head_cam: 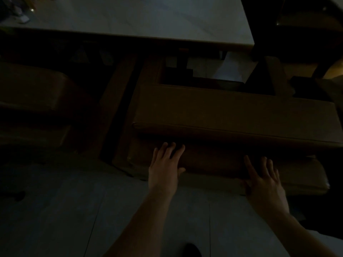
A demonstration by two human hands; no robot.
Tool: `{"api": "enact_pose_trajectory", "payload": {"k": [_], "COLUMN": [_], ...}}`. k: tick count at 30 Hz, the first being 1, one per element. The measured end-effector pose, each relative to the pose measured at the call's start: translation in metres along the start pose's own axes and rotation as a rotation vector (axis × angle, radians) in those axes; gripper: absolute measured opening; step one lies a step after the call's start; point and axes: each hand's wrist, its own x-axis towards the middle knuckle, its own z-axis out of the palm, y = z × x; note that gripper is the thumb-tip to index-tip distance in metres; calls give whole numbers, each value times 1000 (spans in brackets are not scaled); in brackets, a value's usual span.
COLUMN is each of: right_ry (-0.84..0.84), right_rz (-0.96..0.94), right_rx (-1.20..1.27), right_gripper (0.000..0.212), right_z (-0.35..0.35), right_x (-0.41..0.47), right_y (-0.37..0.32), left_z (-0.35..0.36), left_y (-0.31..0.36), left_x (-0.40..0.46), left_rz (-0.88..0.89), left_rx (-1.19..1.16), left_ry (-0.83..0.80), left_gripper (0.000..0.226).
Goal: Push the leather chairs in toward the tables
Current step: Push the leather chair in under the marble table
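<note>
The room is dim, so much of it is murky. The pale tiled floor fills the lower half of the frame. Across the top runs a light table, its near edge cutting from the left side to the upper right, with some small clutter at its far upper-left corner that I can't make out.

Right of centre stands a brown leather chair, seen from behind and above, its padded back a wide band across the middle; its front reaches in under the table edge. A second chair sits at the left edge, just beside the first with a dark gap between them. Another dark chair shows in the upper right corner.

Both hands lie flat against the lower back of the centre chair, fingers spread, closed round nothing. The left hand presses near the chair's left end, the right hand toward its right end. A dark shoe tip, probably the person's, shows at the bottom edge.
</note>
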Motion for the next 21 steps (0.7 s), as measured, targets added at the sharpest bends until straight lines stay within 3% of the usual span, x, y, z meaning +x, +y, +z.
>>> {"api": "enact_pose_trajectory", "payload": {"k": [21], "right_ry": [-155], "right_rz": [45], "right_rx": [-121], "right_gripper": [77], "right_z": [-23], "right_x": [17], "right_y": [-11], "left_z": [14], "left_y": [-3], "left_x": [11], "left_rz": [-10], "left_rx": [-16], "left_ry": [14], "left_gripper": [84]}}
